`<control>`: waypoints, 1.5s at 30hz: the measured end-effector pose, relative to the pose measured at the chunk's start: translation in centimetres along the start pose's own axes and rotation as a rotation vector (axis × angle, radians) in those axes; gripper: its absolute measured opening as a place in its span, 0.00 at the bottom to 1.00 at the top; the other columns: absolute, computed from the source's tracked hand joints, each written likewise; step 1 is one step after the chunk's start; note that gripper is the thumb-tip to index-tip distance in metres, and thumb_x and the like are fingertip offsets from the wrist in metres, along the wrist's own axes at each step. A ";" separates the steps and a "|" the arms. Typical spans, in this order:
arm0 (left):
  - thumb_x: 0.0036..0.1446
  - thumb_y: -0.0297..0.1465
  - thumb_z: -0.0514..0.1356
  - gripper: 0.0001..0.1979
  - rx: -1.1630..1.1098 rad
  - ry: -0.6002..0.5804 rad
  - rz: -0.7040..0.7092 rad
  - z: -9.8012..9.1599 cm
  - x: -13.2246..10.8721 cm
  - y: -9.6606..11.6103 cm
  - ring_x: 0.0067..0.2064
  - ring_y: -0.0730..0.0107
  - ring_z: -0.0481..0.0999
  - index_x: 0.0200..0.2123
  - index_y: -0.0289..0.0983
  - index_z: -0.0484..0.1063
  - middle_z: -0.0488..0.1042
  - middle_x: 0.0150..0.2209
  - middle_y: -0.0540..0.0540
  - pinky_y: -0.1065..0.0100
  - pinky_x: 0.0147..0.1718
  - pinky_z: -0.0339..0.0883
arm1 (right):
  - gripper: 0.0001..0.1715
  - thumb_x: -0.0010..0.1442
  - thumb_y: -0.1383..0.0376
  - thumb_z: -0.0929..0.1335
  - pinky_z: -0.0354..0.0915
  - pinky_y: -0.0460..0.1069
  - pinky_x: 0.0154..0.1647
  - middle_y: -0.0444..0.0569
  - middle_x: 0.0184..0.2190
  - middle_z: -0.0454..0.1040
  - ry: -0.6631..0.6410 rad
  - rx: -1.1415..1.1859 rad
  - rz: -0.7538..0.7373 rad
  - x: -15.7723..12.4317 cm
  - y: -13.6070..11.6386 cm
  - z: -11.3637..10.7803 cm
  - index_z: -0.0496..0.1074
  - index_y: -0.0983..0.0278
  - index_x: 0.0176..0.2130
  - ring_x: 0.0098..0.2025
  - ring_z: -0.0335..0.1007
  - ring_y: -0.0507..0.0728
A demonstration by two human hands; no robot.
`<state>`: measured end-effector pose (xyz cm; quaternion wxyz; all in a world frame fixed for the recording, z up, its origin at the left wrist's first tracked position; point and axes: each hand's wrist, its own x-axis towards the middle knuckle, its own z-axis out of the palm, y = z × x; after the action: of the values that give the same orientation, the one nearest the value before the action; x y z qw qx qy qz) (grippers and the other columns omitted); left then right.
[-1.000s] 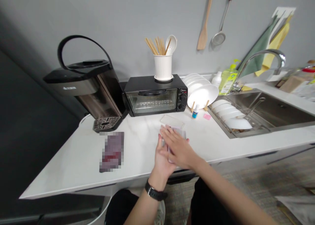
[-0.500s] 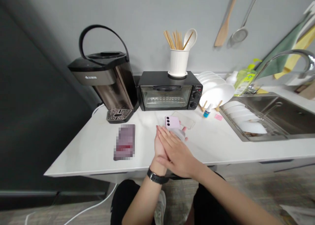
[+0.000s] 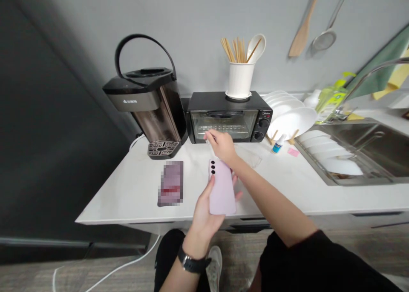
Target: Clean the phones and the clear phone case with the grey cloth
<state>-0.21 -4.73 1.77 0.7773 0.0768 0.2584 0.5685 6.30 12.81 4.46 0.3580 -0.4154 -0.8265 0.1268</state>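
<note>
A pale pink phone lies back side up in my left hand, its three camera lenses at the upper left. The thumb rests on its left edge and fingertips show past its right edge. Above the phone's top end, in front of the oven, my right hand is closed in a pinch on a thin whitish piece, possibly a wipe, mostly hidden by the fingers. A clear case lies on the counter behind my right forearm. To the left rests a second, blurred-out phone.
Along the wall stand a water dispenser and a black toaster oven with a white chopstick cup on top. Rightward are racked plates, a small bottle, a pink slip and a sink.
My right hand has lifted off the phone and moved up and away, uncovering its back. My left hand and the phone have come nearer to me. The view has shifted slightly left.
</note>
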 end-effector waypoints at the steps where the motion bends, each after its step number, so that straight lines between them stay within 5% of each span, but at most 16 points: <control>1: 0.72 0.40 0.55 0.20 0.032 -0.015 0.002 -0.5 -0.8 0.6 0.65 0.51 0.71 0.62 0.40 0.73 0.74 0.63 0.39 0.46 0.63 0.66 | 0.22 0.77 0.57 0.58 0.65 0.56 0.58 0.51 0.49 0.82 0.023 -0.027 -0.042 0.6 0.2 0.6 0.78 0.61 0.52 0.53 0.76 0.61; 5: 0.69 0.54 0.53 0.32 0.213 0.014 0.038 -3.0 -3.3 2.5 0.69 0.46 0.66 0.66 0.41 0.69 0.69 0.68 0.38 0.48 0.63 0.67 | 0.23 0.75 0.53 0.63 0.51 0.65 0.72 0.55 0.62 0.73 0.000 -0.084 -0.176 -2.1 4.3 0.6 0.73 0.61 0.60 0.65 0.66 0.64; 7: 0.66 0.57 0.54 0.36 0.361 0.051 0.073 -4.0 -3.8 3.4 0.68 0.43 0.68 0.67 0.42 0.68 0.67 0.69 0.38 0.48 0.62 0.69 | 0.22 0.74 0.54 0.63 0.58 0.63 0.69 0.56 0.60 0.74 0.048 -0.098 -0.082 -5.7 7.7 -0.9 0.73 0.60 0.60 0.62 0.69 0.64; 11: 0.67 0.54 0.56 0.35 0.869 0.045 0.267 -4.2 -2.0 5.3 0.63 0.45 0.74 0.70 0.43 0.63 0.67 0.68 0.37 0.49 0.58 0.71 | 0.44 0.63 0.53 0.74 0.59 0.71 0.67 0.69 0.66 0.66 -0.008 -0.187 0.207 -12.6 13.4 -4.7 0.61 0.67 0.69 0.67 0.62 0.75; 16: 0.71 0.45 0.56 0.28 1.848 -0.355 0.579 -0.7 4.2 5.7 0.70 0.52 0.64 0.71 0.52 0.62 0.63 0.70 0.44 0.51 0.70 0.55 | 0.61 0.61 0.56 0.76 0.62 0.61 0.67 0.56 0.66 0.70 -0.243 0.177 0.068 -16.9 15.1 -7.1 0.39 0.57 0.77 0.66 0.67 0.65; 20: 0.70 0.45 0.57 0.25 2.292 -0.637 0.608 1.0 8.0 2.9 0.67 0.52 0.67 0.68 0.57 0.65 0.66 0.67 0.45 0.50 0.66 0.62 | 0.70 0.57 0.52 0.78 0.60 0.60 0.68 0.58 0.70 0.65 -0.244 0.382 0.019 -18.5 14.6 -7.5 0.33 0.55 0.77 0.68 0.65 0.66; 25: 0.69 0.45 0.58 0.25 2.260 -0.771 0.536 0.9 10.1 0.6 0.67 0.50 0.65 0.67 0.56 0.67 0.66 0.67 0.45 0.48 0.66 0.60 | 0.70 0.53 0.50 0.80 0.64 0.59 0.64 0.59 0.67 0.68 -0.227 0.399 0.029 -18.8 14.8 -7.3 0.42 0.56 0.77 0.65 0.70 0.69; 30: 0.67 0.44 0.61 0.22 2.164 -0.821 0.454 1.4 11.3 0.5 0.67 0.49 0.64 0.63 0.58 0.72 0.65 0.69 0.47 0.43 0.71 0.46 | 0.70 0.51 0.49 0.81 0.57 0.60 0.71 0.62 0.75 0.50 -0.163 0.452 -0.061 -18.5 15.7 -6.7 0.45 0.59 0.76 0.75 0.52 0.69; 35: 0.68 0.45 0.60 0.24 2.189 -0.920 0.417 1.9 12.6 0.8 0.65 0.47 0.63 0.65 0.57 0.69 0.66 0.67 0.42 0.45 0.67 0.53 | 0.63 0.53 0.48 0.80 0.64 0.59 0.64 0.60 0.66 0.69 -0.195 0.448 -0.082 -18.4 15.8 -6.6 0.51 0.58 0.75 0.65 0.69 0.67; 39: 0.69 0.45 0.58 0.25 2.204 -1.090 0.392 2.0 13.6 1.2 0.66 0.47 0.61 0.68 0.56 0.66 0.64 0.67 0.40 0.45 0.67 0.52 | 0.56 0.57 0.48 0.77 0.64 0.60 0.65 0.60 0.66 0.69 -0.188 0.397 -0.103 -18.4 15.0 -7.3 0.54 0.58 0.74 0.65 0.68 0.67; 45: 0.70 0.45 0.57 0.27 2.222 -1.057 0.498 0.9 13.9 1.0 0.65 0.49 0.59 0.70 0.56 0.62 0.62 0.66 0.40 0.47 0.66 0.55 | 0.48 0.61 0.51 0.75 0.64 0.60 0.65 0.57 0.65 0.70 -0.192 0.412 -0.108 -18.1 14.6 -7.7 0.58 0.57 0.72 0.65 0.68 0.65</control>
<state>2.51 8.61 -1.40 0.1728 0.9541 0.2329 0.0749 27.55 7.14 -6.22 0.3612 -0.2749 -0.8345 0.3125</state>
